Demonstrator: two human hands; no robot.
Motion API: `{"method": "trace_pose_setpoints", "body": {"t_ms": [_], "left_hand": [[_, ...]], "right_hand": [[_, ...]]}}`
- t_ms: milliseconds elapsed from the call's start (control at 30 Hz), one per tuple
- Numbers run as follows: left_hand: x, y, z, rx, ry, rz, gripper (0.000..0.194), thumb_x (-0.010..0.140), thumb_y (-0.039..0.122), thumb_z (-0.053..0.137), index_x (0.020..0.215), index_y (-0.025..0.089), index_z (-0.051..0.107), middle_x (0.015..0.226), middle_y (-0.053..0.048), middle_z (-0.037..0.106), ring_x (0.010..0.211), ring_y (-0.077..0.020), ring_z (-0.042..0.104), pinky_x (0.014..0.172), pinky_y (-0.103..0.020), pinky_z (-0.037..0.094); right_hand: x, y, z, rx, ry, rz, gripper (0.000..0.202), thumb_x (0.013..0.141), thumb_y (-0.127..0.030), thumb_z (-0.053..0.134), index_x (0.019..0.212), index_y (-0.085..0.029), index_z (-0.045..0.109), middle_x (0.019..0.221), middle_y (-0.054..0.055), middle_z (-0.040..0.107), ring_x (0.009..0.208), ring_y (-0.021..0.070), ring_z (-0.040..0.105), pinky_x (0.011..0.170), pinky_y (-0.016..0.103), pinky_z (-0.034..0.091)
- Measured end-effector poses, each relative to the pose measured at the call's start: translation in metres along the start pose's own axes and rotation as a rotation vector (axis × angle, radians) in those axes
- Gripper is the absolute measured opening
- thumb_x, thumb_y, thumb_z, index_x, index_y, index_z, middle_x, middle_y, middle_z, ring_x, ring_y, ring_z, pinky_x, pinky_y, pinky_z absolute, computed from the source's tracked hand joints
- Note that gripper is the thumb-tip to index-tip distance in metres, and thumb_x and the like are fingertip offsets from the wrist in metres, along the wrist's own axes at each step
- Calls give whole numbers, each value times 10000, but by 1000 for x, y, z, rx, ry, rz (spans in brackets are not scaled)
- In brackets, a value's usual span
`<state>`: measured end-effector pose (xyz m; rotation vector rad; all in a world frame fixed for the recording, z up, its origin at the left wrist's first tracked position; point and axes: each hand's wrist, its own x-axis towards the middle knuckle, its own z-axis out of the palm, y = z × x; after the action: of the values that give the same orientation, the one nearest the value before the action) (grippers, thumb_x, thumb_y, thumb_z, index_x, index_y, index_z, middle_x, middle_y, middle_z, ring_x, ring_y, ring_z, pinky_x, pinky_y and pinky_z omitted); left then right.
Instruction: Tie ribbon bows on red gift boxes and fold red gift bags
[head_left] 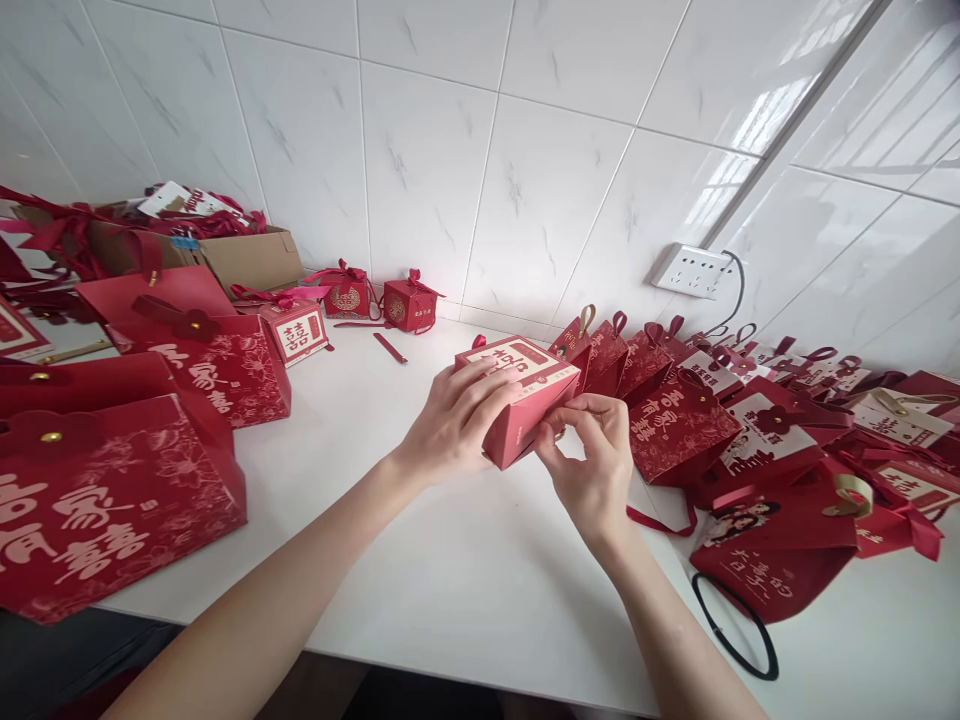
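Observation:
A small red box with a cream label on top is held up over the white table, tilted toward me. My left hand wraps round its left side, fingers over the top edge. At its right lower edge, my right hand pinches with thumb and forefinger; whatever lies between those fingertips is too small to tell. A thin red strip lies on the table beyond my left hand.
Large red gift boxes stand at the left, before a cardboard box of ribbons. Two small red boxes stand by the wall. Rows of red bags and a black loop occupy the right.

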<state>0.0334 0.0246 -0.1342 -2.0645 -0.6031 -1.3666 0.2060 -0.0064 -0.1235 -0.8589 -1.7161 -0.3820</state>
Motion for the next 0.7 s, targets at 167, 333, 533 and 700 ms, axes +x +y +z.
{"method": "trace_pose_setpoints", "body": {"t_ms": [167,333,533,700], "left_hand": [[-3,1,0,-67,-56,-62,743,725,309,697,1345,135,327,1177,-174,584,1203,-315,490,953,-460,476],[-7,-2,1,-118,-72,-71,797,714,309,711,1370,134,294,1212,-188,556,1233,-323,463,987,-483,461],[-6,-1,1,-169,-76,-93,842,708,326,721,1391,159,258,1243,-179,532,1256,-324,452,1007,-495,459],[-5,-2,0,-183,-86,-78,860,707,332,724,1399,160,243,1240,-177,530,1249,-322,458,1002,-489,469]], "right_hand": [[0,-3,0,44,3,33,131,806,-79,577,775,-199,535,866,32,469,708,123,509,521,263,483],[0,-4,1,85,-6,76,137,793,-72,573,755,-199,538,848,29,468,690,121,500,501,256,480],[-2,-3,1,110,-24,104,114,787,-88,575,754,-195,551,859,32,467,672,114,496,480,252,474],[-2,-3,1,130,-47,138,99,778,-105,593,750,-195,564,842,35,482,703,136,513,484,256,477]]}}
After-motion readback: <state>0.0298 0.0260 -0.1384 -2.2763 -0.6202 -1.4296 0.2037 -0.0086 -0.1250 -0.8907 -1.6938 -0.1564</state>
